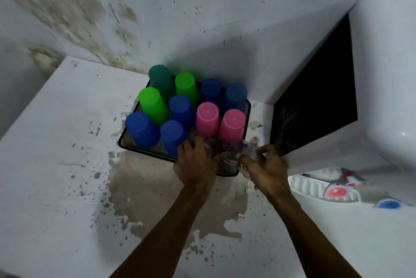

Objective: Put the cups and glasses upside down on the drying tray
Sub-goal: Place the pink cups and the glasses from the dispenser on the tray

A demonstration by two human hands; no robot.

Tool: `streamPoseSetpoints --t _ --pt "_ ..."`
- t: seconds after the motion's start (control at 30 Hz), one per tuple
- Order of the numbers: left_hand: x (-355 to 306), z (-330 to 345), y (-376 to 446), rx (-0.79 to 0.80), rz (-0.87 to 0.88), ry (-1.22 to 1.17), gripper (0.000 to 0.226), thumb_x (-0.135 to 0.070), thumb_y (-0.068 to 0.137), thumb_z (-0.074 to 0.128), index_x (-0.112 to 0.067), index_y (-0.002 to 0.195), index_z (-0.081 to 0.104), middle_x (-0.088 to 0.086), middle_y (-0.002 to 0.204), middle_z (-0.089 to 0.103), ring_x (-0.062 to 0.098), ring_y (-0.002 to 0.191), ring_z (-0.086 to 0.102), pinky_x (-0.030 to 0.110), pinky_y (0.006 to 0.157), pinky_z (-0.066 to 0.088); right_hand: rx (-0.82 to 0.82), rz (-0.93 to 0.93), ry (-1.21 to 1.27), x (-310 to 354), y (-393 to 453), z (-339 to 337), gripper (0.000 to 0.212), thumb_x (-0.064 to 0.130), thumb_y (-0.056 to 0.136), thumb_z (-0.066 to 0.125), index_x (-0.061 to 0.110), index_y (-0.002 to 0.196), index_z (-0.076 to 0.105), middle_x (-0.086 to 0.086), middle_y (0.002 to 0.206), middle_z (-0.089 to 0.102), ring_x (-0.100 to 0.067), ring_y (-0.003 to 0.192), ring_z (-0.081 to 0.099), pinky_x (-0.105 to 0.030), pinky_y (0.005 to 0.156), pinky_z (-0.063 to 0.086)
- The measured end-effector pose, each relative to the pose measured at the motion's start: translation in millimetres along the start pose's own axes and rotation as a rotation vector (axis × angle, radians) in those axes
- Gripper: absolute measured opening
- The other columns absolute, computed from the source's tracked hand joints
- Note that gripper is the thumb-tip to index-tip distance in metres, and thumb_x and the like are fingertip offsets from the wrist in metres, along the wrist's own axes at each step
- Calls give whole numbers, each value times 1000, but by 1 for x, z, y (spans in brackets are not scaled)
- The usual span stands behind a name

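Head view of a black wire-mesh drying tray [229, 171] on a white, paint-flaked worktop [67, 165], pushed against a stained wall. Ten plastic cups already stand inverted in it: one teal cup [161, 79], two green cups [152, 104], five blue cups [141, 129] and two pink cups [207, 118], all smooth, tapered and matte. Such cups are judged light, stiff and forgiving of knocks. Two clear glasses occupy the tray's near right corner. The left hand [194, 165] is closed over one clear glass [211, 147], fingers curled round its wall. The right hand [265, 165] pinches a second clear glass [242, 153], tilted, with fingertips at its side; blur hides whether its rim rests on the mesh. The glass is judged heavier, brittle and probably slippery if wet, so a full wrap round the side wall suits it better than a rim pinch, and it should be set down gently beside the pink cups.
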State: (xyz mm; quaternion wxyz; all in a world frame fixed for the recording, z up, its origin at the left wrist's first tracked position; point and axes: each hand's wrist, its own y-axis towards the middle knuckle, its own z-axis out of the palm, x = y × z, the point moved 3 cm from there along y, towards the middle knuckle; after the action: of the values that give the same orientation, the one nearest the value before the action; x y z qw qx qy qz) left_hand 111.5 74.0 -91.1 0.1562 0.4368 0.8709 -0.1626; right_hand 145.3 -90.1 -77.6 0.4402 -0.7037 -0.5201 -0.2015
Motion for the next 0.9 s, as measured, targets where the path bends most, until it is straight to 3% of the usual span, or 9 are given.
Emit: streamPoseSetpoints --t 0.13,0.23,0.43,0.57,0.67,0.73,0.83,0.9 --pt "-4 3 8 23 -24 27 66 -52 68 77 -21 119 50 9 121 56 29 116 50 45 80 52 21 -2 -20 -5 -1 3 41 62 69 69 37 92 46 0 89 65 -28 81 67 -46 69 60" --pt "-9 4 10 95 -41 39 68 -46 74 75 -21 127 41 11 133 47 33 123 44 49 84 51 30 7 -22 -1 -3 5 40 55 74 69 32 98 48 -2 90 66 -25 75 69 -43 68 61" --pt "-1 5 4 187 0 -49 95 -39 72 76 -26 144 17 13 142 34 36 129 39 52 96 48 25 13 -47 4 -3 2 43 59 70 69 34 98 50 10 85 60 -23 82 66 -47 74 60" --pt "7 5 -3 160 46 -65 87 -28 79 71 -32 146 15 12 139 37 35 127 44 49 94 50 12 52 -107 4 4 3 50 75 60 62 36 88 49 -2 88 67 -33 85 66 -49 73 59" --pt "9 4 -2 154 20 -93 85 -25 83 69 -31 148 15 13 140 38 35 129 44 50 96 50 36 80 -139 11 6 5 52 72 65 61 29 93 51 -9 86 68 -30 72 68 -37 55 59" --pt "9 3 0 160 7 -89 84 -22 85 67 -30 150 13 13 140 38 36 129 43 49 96 49 65 112 -133 15 9 6 55 63 75 62 15 101 53 -13 86 68 -25 53 67 -24 37 47" --pt "10 0 1 158 5 -95 84 -21 85 66 -30 150 13 14 137 41 37 126 44 49 95 49 91 156 -161 24 13 10 62 63 77 59 6 102 55 -19 89 68 -22 39 65 -20 33 44" --pt "11 1 2 148 6 -108 82 -20 86 65 -31 149 14 15 134 43 37 125 46 49 94 50 119 168 -151 29 16 15 62 62 79 58 4 100 57 -21 93 67 -27 47 68 -20 33 46"
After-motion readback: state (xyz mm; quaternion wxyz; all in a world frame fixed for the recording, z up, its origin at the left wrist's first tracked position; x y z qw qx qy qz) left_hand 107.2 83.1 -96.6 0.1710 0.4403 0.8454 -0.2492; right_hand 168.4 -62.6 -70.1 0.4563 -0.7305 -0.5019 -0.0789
